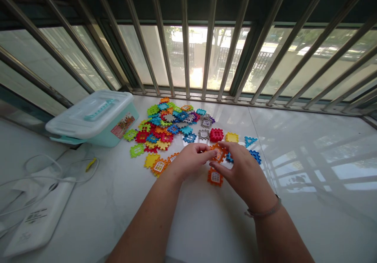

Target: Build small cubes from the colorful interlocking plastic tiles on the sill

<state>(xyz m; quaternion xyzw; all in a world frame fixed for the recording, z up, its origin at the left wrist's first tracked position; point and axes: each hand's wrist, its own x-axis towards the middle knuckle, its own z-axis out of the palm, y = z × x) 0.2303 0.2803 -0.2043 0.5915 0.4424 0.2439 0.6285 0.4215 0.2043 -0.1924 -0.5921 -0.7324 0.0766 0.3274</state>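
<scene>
We've got an orange tile (220, 156) just R of frame ctr: L hand (193, 159) pinches its L edge, R hand (243, 168) grips it btwn thumb & index. 2nd orange tile (215, 177) lies just below; tile pile (160, 129), upper ctr; lidded tub (98, 119), upper L; metal bars (184, 43) along top.

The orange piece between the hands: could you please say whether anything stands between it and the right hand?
Nothing visible does: the right hand has fingers at the orange piece, and the left hand meets it opposite.
</scene>
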